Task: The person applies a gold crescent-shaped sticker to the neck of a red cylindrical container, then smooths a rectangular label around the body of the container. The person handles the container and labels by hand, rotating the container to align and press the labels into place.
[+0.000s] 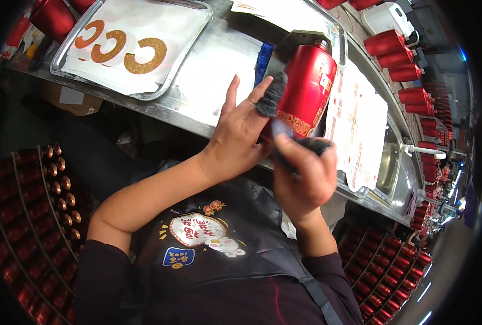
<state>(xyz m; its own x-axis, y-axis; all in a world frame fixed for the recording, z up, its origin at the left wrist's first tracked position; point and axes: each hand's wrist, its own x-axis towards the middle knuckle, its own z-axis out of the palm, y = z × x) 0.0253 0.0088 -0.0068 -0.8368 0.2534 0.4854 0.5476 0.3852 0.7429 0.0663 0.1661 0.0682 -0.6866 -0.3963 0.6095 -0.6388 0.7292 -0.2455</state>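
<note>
A shiny red metal bottle (307, 81) with gold lettering lies tilted on a holder over the metal worktop, its threaded neck pointing away. My left hand (240, 130) is against its lower left side. Two fingers stretch out apart, and dark grey fabric (272, 95) covers others where they meet the bottle; the thumb is mostly hidden. My right hand (306, 176), smeared by motion, is closed around dark grey cloth (315, 144) close to the gold pattern at the bottle's near end. Part of that end is hidden by the hand.
At the far left, a metal tray (167, 81) holds white sheets and gold C-shaped pieces (146, 56). A blue strip (263, 60) lies left of the bottle. Printed sheets (360, 130) lie right of it, before a sink (388, 168). Racks of red bottles (16, 216) stand low on both sides.
</note>
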